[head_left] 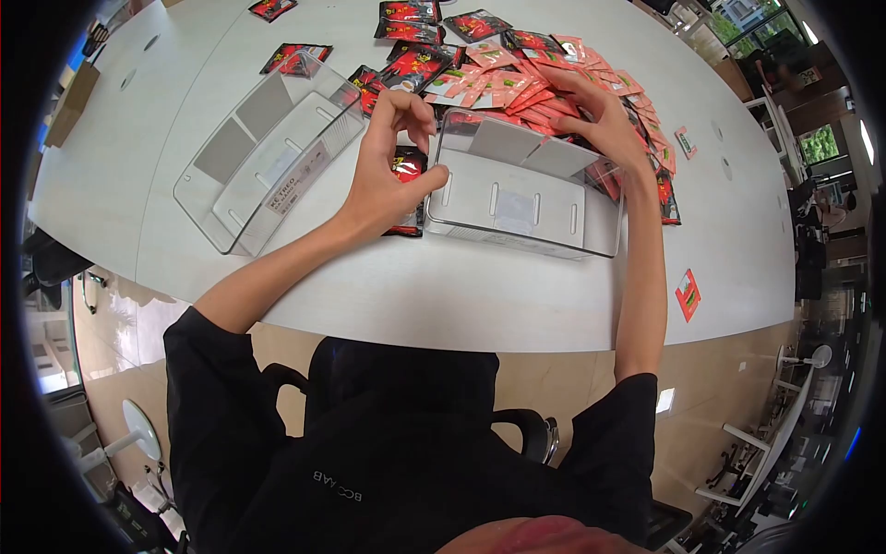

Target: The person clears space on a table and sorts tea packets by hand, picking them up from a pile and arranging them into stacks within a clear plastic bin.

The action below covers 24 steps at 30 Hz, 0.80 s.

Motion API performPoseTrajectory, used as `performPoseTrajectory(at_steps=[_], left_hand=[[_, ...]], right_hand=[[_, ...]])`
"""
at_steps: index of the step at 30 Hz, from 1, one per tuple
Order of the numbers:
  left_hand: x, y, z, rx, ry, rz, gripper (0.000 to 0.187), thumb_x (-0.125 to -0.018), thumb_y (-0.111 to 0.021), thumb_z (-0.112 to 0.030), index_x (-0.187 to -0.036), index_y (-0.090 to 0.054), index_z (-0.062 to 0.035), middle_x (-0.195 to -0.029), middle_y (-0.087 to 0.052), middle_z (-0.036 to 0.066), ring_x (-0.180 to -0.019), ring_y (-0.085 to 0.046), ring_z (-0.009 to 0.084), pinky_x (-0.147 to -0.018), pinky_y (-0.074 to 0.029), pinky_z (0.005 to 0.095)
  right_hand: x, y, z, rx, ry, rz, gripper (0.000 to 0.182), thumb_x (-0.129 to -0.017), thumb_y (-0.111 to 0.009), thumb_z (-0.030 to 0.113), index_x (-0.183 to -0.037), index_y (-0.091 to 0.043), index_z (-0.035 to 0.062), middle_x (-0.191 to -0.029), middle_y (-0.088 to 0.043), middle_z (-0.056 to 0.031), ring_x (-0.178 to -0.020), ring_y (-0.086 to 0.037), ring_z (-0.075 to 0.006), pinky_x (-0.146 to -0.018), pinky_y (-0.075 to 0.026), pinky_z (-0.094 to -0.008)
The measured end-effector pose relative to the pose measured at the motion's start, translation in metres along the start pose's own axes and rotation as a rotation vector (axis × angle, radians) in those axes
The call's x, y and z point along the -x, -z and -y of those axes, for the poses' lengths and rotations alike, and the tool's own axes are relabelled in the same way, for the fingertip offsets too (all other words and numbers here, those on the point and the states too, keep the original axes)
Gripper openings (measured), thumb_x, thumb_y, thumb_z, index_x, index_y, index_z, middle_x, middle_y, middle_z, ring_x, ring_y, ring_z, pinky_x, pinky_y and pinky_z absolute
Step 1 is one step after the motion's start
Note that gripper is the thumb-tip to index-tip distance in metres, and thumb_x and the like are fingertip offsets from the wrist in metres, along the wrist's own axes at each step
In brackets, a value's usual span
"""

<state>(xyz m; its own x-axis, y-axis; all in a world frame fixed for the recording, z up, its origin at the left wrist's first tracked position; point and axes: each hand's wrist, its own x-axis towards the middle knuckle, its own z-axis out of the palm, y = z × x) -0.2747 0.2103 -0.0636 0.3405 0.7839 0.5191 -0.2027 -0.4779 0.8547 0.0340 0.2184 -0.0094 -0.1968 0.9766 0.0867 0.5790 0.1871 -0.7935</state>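
Note:
In front of me on the table lies a clear plastic bin (pixel 535 208) with divider walls. My left hand (pixel 392 162) is at its left end, fingers curved and apart from the thumb, whose tip is by the bin's edge. Red and black packets (pixel 409 164) lie just behind and below that hand. Past the bin's far wall, my right hand (pixel 600 115) reaches over a heap of pink sachets (pixel 526 88). Its thumb and fingers are spread, touching or just above the sachets. A second clear bin (pixel 277 152) with a printed label sits to the left.
More red and black packets (pixel 413 66) are piled at the back, with a single packet (pixel 273 8) farther left. One red sachet (pixel 688 295) lies near the right front edge, and a small sachet (pixel 685 142) beyond it. The white table (pixel 415 300) ends just before my body.

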Motion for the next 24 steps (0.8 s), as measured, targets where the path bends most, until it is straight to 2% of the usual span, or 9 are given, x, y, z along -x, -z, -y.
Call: performPoseTrajectory(at_steps=[7,10,12,13,15,19,21,22,24], left_hand=[[0.001,0.0,-0.002,0.008,0.044,0.024,0.051,-0.069,-0.074,-0.001,-0.111,-0.045,-0.0065,-0.1,-0.048,0.005,-0.09,-0.048,0.0138,-0.083,-0.042,0.0282],[0.0,0.001,-0.004,-0.001,0.064,0.027,0.049,-0.071,-0.075,-0.001,-0.11,-0.045,-0.0069,-0.099,-0.048,0.004,-0.09,-0.048,0.0134,-0.083,-0.042,0.0279],[0.0,0.001,-0.004,-0.002,0.067,0.038,0.048,-0.073,-0.077,-0.003,-0.109,-0.045,-0.0075,-0.098,-0.048,0.003,-0.09,-0.047,0.0127,-0.083,-0.042,0.0275],[0.0,0.001,-0.003,0.0,0.07,0.044,0.048,-0.073,-0.077,-0.003,-0.109,-0.045,-0.0075,-0.098,-0.048,0.003,-0.09,-0.047,0.0127,-0.083,-0.042,0.0275],[0.0,0.0,-0.002,-0.016,0.079,0.035,0.047,-0.076,-0.079,-0.005,-0.109,-0.045,-0.0081,-0.098,-0.049,0.002,-0.09,-0.048,0.0117,-0.082,-0.041,0.0271],[0.0,-0.001,-0.004,-0.004,0.09,0.038,0.046,-0.078,-0.081,-0.007,-0.108,-0.046,-0.0087,-0.097,-0.049,0.002,-0.089,-0.048,0.011,-0.082,-0.041,0.0269],[0.0,0.0,-0.005,-0.002,0.12,0.04,0.045,-0.08,-0.081,-0.011,-0.107,-0.046,-0.009,-0.096,-0.049,0.001,-0.089,-0.048,0.0106,-0.081,-0.041,0.0267],[0.0,-0.001,-0.005,-0.004,0.122,0.041,0.045,-0.08,-0.081,-0.011,-0.107,-0.046,-0.009,-0.096,-0.049,0.001,-0.089,-0.048,0.0106,-0.081,-0.041,0.0267],[0.0,-0.001,-0.007,0.031,0.12,0.011,0.042,-0.081,-0.081,-0.013,-0.108,-0.049,-0.0072,-0.096,-0.05,0.002,-0.089,-0.049,0.0111,-0.082,-0.041,0.0273]], right_hand=[[0.016,-0.001,0.006,0.05,-0.059,0.08,0.073,-0.073,-0.076,0.002,-0.142,-0.059,0.0156,-0.141,-0.061,-0.0041,-0.131,-0.054,-0.0178,-0.11,-0.043,-0.0351],[0.022,-0.001,0.012,0.099,-0.048,0.047,0.064,-0.074,-0.076,0.001,-0.135,-0.066,0.0155,-0.136,-0.065,-0.0047,-0.128,-0.057,-0.0175,-0.108,-0.045,-0.0348],[0.03,-0.003,0.018,0.157,-0.064,-0.089,0.043,-0.082,-0.074,0.002,-0.124,-0.073,0.0126,-0.129,-0.069,-0.0084,-0.108,-0.068,-0.018,-0.093,-0.054,-0.0311],[0.034,-0.004,0.017,0.154,-0.07,-0.092,0.043,-0.082,-0.074,0.002,-0.124,-0.073,0.0126,-0.129,-0.069,-0.0084,-0.108,-0.068,-0.018,-0.093,-0.054,-0.0311],[0.041,-0.004,0.015,0.213,0.031,-0.241,0.034,-0.084,-0.069,-0.003,-0.115,-0.076,0.01,-0.112,-0.076,-0.0103,-0.091,-0.072,-0.0161,-0.08,-0.056,-0.0288],[0.055,-0.001,0.02,0.355,0.08,-0.426,0.031,-0.085,-0.067,-0.004,-0.112,-0.077,0.0084,-0.1,-0.078,-0.0109,-0.083,-0.073,-0.0159,-0.072,-0.057,-0.0273],[0.055,-0.002,0.02,0.437,0.343,-0.686,0.031,-0.085,-0.065,-0.006,-0.11,-0.078,0.0089,-0.094,-0.078,-0.0101,-0.078,-0.074,-0.0182,-0.067,-0.056,-0.0266],[0.055,-0.003,0.023,0.434,0.342,-0.686,0.031,-0.085,-0.065,-0.006,-0.11,-0.078,0.0089,-0.094,-0.078,-0.0101,-0.078,-0.074,-0.0182,-0.067,-0.056,-0.0266],[0.056,-0.005,0.032,0.617,0.554,-0.803,0.033,-0.082,-0.064,-0.009,-0.107,-0.078,0.0062,-0.096,-0.077,-0.0108,-0.083,-0.074,-0.0213,-0.071,-0.059,-0.0287]])
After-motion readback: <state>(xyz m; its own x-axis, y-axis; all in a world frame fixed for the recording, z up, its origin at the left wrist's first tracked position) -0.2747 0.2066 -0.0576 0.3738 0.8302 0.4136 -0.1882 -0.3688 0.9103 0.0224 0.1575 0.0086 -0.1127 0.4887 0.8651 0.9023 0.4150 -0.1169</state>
